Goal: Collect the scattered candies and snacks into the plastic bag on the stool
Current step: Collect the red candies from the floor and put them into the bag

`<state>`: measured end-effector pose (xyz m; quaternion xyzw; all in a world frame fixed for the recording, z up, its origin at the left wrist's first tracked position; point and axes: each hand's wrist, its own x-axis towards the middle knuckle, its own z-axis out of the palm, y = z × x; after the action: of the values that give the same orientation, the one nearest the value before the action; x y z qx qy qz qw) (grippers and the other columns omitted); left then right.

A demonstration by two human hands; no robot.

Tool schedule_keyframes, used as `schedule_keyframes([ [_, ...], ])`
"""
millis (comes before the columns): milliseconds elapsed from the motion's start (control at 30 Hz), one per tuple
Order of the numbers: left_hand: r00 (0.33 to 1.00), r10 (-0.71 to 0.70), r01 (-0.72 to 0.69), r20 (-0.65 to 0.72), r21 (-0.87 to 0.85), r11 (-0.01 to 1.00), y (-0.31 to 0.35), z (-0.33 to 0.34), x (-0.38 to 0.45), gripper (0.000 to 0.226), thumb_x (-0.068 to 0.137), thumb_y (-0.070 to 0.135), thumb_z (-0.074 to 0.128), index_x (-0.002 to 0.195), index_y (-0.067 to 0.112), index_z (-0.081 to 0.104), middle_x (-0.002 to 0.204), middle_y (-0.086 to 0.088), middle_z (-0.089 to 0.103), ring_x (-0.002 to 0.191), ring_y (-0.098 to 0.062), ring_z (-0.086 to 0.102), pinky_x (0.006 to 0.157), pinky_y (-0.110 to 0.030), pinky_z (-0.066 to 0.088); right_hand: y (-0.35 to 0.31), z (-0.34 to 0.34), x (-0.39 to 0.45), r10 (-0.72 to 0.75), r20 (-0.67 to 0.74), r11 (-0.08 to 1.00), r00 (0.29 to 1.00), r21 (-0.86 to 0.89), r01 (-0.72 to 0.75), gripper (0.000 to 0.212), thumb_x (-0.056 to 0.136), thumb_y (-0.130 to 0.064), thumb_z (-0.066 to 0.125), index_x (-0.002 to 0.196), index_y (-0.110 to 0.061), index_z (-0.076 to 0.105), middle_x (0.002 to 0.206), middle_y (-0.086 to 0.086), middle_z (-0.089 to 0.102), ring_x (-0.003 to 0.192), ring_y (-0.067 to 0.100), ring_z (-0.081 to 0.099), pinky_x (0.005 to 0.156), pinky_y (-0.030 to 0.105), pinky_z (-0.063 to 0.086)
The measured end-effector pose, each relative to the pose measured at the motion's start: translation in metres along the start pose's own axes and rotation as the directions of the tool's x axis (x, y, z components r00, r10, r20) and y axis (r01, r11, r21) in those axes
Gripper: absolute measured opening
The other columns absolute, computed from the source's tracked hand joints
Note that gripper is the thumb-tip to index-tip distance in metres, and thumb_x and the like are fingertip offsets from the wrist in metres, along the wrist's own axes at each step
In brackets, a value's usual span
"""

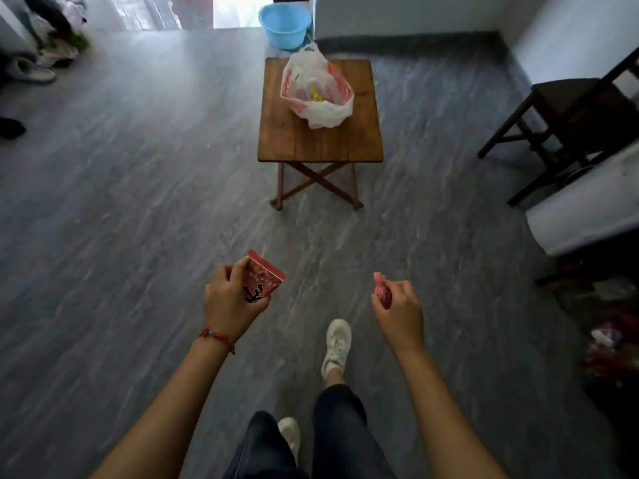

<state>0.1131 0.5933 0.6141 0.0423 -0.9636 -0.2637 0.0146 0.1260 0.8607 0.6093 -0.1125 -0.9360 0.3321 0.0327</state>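
Both arms reach forward over the grey floor [103, 202]. Left hand [230, 300] grips a red snack packet [263, 280]; right hand [401, 311] pinches a pink candy [382, 290]. Ahead, well apart, the plastic bag [316, 88] sits open on the wooden stool [321, 140].

Daylight blows out the doorway [238, 10] at top, floor [121, 202] sheen below it, room otherwise dim; wide-angle edge bending, soft blur at right.
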Motion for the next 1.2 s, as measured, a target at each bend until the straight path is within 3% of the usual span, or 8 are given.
schedule_keyframes([
  [233,1.000,0.020,-0.019,-0.019,0.038,0.999,0.034,0.015,0.112,0.077,0.050,0.018,0.089,0.117,0.002,0.054,0.094,-0.022,0.054,0.071,-0.037,0.055,0.064,-0.049,0.050,-0.004,-0.004,0.138,-0.003,0.024,1.000,1.000,0.014,0.003,0.025,0.081,-0.010,0.065,0.106,-0.007,0.065,0.085,0.001,0.048,0.067,0.013,0.046,0.061,0.023,0.035],
  [433,0.999,-0.025,0.028,-0.035,0.064,0.998,0.066,0.019,0.208,0.078,0.054,0.024,0.087,0.121,0.006,0.052,0.099,-0.021,0.053,0.073,-0.037,0.055,0.062,-0.046,0.050,-0.021,-0.012,0.252,-0.034,0.013,0.999,0.999,0.021,0.033,0.026,0.077,-0.005,0.068,0.103,-0.003,0.066,0.086,0.015,0.057,0.070,0.025,0.057,0.063,0.023,0.035],
  [733,0.998,-0.011,0.014,-0.065,0.041,0.999,0.075,0.030,0.346,0.079,0.051,0.021,0.088,0.119,0.002,0.053,0.096,-0.022,0.054,0.073,-0.036,0.056,0.063,-0.047,0.051,-0.055,0.019,0.384,-0.075,0.011,0.997,0.997,0.035,0.074,0.025,0.076,-0.005,0.068,0.101,-0.002,0.067,0.087,0.016,0.058,0.074,0.030,0.059,0.064,0.025,0.037],
  [1200,0.999,0.045,-0.045,0.004,0.023,0.999,0.074,0.034,0.558,0.078,0.051,0.020,0.088,0.119,0.002,0.053,0.094,-0.023,0.053,0.074,-0.035,0.053,0.064,-0.046,0.049,-0.117,0.066,0.575,-0.053,0.053,0.999,0.997,-0.003,0.053,0.024,0.082,-0.011,0.064,0.106,-0.005,0.064,0.092,0.011,0.056,0.074,0.013,0.049,0.064,0.025,0.038],
])
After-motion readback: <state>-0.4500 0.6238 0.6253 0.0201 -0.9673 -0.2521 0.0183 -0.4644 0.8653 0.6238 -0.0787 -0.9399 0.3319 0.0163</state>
